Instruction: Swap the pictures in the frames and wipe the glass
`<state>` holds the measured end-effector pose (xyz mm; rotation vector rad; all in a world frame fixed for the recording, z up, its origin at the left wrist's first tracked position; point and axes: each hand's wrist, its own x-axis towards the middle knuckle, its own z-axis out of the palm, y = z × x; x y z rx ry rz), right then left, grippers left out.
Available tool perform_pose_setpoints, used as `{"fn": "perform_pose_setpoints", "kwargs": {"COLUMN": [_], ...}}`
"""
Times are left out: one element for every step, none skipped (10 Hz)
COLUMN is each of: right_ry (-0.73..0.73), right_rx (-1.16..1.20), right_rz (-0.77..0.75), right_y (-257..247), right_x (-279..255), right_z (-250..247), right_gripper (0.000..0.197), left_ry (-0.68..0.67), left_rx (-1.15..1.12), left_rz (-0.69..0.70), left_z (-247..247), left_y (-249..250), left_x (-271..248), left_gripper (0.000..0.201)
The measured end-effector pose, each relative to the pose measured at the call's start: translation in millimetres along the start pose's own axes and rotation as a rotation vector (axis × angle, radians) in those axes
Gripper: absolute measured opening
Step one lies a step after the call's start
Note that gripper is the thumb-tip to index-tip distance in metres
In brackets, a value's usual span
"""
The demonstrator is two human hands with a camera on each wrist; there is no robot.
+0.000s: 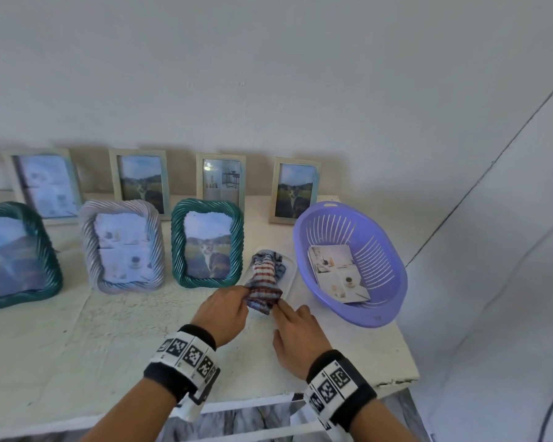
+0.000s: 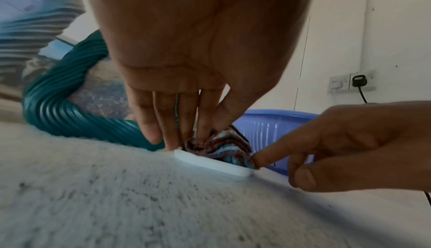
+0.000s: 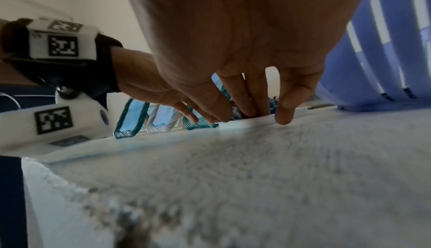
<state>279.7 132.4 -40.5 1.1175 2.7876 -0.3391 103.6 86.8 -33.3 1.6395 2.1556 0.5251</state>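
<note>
Both hands working at striped cloth point(image 1: 264, 283), which is lying bunched in white tray point(image 1: 288, 283), just left of purple basket point(image 1: 383, 314). Left hand point(image 1: 221, 309) pinching cloth's left near corner, likely gathering it for wiping glass. Right hand point(image 1: 296, 333) reaching with fingers point(image 2: 270, 157) nearly straight, touching cloth's near right edge beside tray rim, probably steadying. Teal twisted frame point(image 1: 207, 244) standing just left of tray. Loose picture point(image 1: 337, 274) lying inside basket, likely waiting for swap.

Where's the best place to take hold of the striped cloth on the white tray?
Probably the cloth's near end, from the front and above: it overhangs the tray edge toward the hands, bunched and raised, with the basket crowding the right side.
</note>
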Motion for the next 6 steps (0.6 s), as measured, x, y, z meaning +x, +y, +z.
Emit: {"fn": "perform_pose_setpoints", "kwargs": {"right_ry": [0.034, 0.054, 0.068, 0.039, 0.062, 0.104], "right_rx": [-0.033, -0.02, -0.019, -0.007, 0.011, 0.078], "right_rz": [0.051, 0.147, 0.206, 0.266, 0.287, 0.289], "right_y": [6, 16, 22, 20, 13, 1], "right_x": [1, -1, -2, -3, -5, -15], "right_z": [4, 10, 11, 6, 3, -2], "right_gripper": [0.05, 0.057, 0.062, 0.063, 0.06, 0.052], "left_ry": [-0.021, -0.053, -0.07, -0.081, -0.035, -0.024], "left_rx": [-0.037, -0.12, -0.18, -0.24, -0.267, -0.295], "left_rz": [0.019, 0.059, 0.085, 0.105, 0.123, 0.123], "left_z": [7, 14, 18, 19, 20, 15], "left_y": [3, 9, 14, 18, 12, -1], "left_x": [-3, -7, -8, -11, -16, -29], "left_gripper": [0.033, 0.033, 0.034, 0.046, 0.037, 0.033]}}
